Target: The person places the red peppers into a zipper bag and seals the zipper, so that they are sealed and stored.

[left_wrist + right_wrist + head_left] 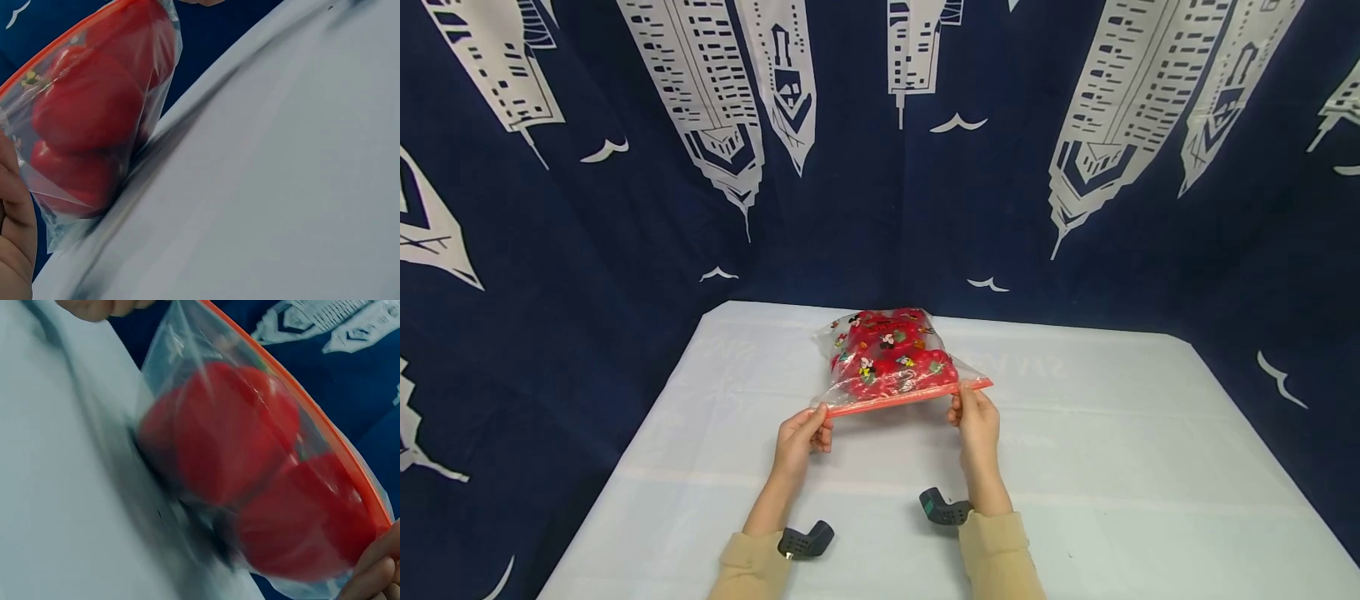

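Note:
A clear zip bag [887,354] printed with small cartoon figures has several glossy red objects [237,431] inside; they are rounded, and their kind is hard to tell through the film. Its orange-red zip edge [895,401] faces the person. At the left end of that edge, the left hand [802,437] pinches the bag between thumb and fingers. The right hand [977,421] pinches the right end the same way. Between them the edge is stretched nearly straight, its right end a little higher. In the left wrist view the red objects [87,100] bulge against the film.
The bag is over the far half of a table with a white cover [1112,467]. Behind the table hangs a dark blue cloth [880,208] with white building and bird prints. Dark wrist devices [806,540] sit at both beige sleeve cuffs.

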A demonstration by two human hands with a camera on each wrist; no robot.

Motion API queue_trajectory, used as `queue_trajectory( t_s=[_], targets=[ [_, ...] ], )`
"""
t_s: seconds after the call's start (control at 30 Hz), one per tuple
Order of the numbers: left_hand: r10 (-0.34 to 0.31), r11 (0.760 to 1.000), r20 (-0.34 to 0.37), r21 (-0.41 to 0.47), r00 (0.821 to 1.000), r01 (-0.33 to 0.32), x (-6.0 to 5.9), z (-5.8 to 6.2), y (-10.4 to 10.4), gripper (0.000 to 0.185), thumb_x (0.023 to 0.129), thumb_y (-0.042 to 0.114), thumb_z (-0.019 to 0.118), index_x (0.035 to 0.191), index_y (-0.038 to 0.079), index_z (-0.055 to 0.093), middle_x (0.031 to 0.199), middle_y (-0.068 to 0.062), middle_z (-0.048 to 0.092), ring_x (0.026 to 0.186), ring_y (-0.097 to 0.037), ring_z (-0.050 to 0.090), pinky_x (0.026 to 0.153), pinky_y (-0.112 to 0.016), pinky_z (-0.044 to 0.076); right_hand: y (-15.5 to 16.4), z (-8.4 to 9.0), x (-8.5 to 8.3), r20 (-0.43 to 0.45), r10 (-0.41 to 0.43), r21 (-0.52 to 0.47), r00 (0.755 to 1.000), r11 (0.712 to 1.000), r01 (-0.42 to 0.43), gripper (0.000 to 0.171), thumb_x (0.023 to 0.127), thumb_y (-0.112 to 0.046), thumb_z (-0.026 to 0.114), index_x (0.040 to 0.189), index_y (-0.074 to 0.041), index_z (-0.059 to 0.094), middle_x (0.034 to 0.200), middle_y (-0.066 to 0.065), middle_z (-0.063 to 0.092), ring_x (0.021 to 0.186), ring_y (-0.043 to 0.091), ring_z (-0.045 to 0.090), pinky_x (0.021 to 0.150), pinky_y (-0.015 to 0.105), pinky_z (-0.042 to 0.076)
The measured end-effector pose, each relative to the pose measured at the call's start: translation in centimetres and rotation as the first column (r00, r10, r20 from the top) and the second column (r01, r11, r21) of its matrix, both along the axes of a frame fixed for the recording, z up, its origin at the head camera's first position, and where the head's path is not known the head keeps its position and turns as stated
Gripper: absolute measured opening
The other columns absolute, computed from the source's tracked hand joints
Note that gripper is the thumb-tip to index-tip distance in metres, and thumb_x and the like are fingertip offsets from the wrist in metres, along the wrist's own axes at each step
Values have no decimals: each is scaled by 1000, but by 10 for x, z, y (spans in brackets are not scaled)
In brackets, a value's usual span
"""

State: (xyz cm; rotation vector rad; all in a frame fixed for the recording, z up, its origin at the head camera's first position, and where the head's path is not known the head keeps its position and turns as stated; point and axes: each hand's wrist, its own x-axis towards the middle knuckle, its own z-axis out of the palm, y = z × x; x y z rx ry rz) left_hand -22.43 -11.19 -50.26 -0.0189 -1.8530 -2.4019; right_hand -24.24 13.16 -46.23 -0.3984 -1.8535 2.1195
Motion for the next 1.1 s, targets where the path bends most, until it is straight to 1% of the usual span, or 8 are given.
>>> queue_trajectory(
  t_s=[0.2, 0.37, 0.6, 0.73, 0.83, 0.97, 1.03, 1.1],
  targets=[
    [3, 1000, 4, 8, 1000, -3, 1, 3, -3, 32, 96, 18, 54, 68, 4, 58, 53, 0, 51, 46, -10, 49, 46, -21, 43, 13, 2, -2, 16, -30, -25, 999, 999, 30, 32, 98, -23, 49, 72, -5, 51, 63, -2, 47, 50, 5, 47, 51, 18, 42],
    [8, 1000, 21, 14, 1000, -9, 0, 4, -5, 32, 96, 17, 53, 67, 4, 58, 53, -1, 52, 46, -10, 49, 47, -21, 44, 18, 4, -2, 15, -45, -16, 999, 999, 45, 34, 98, -26, 48, 73, -4, 51, 65, -2, 47, 51, 4, 46, 51, 18, 42],
    [16, 1000, 24, 6, 1000, -16, 0, 5, -5, 32, 97, 17, 52, 69, 2, 58, 54, -1, 52, 47, -11, 49, 47, -22, 44, 21, 4, -1, 30, -52, 43, 998, 998, 51, 34, 97, -21, 48, 69, -4, 52, 61, -2, 48, 49, 5, 47, 50, 20, 43],
    [36, 999, 25, 3, 999, -36, 1, 5, -5, 31, 96, 18, 53, 69, 4, 58, 54, -2, 53, 46, -11, 50, 47, -21, 43, 29, 4, 2, 61, 10, 132, 998, 991, -18, 31, 94, -19, 48, 73, 3, 54, 59, -1, 50, 48, 6, 49, 50, 20, 44],
    [62, 998, 17, -22, 998, -62, 0, 5, -5, 30, 96, 19, 55, 69, 4, 57, 55, -1, 52, 46, -10, 51, 47, -20, 41, 38, 4, 6, 104, 79, 208, 991, 973, -99, 33, 92, -20, 47, 80, 9, 57, 60, 0, 52, 50, 7, 51, 51, 22, 46],
    [95, 993, 3, -75, 995, -95, 0, 5, -7, 29, 94, 19, 57, 71, 1, 55, 56, 0, 52, 47, -10, 52, 48, -21, 42, 48, 3, 11, 155, 156, 305, 976, 932, -197, 36, 91, -21, 48, 85, 12, 61, 61, 1, 55, 52, 9, 55, 54, 26, 48],
    [108, 989, 9, -101, 994, -106, 1, 7, -8, 29, 93, 18, 58, 72, -1, 55, 57, 0, 52, 47, -10, 52, 48, -21, 43, 53, 3, 14, 181, 199, 346, 963, 904, -252, 36, 91, -21, 48, 86, 11, 62, 62, 2, 57, 54, 11, 57, 56, 27, 49],
    [116, 985, 26, -134, 993, -111, 4, 10, -11, 28, 93, 17, 59, 73, -3, 55, 58, -1, 52, 48, -11, 53, 49, -21, 43, 57, 3, 18, 200, 266, 379, 943, 866, -325, 36, 93, -21, 47, 88, 12, 61, 64, 4, 58, 57, 13, 59, 59, 29, 50]
  ],
)
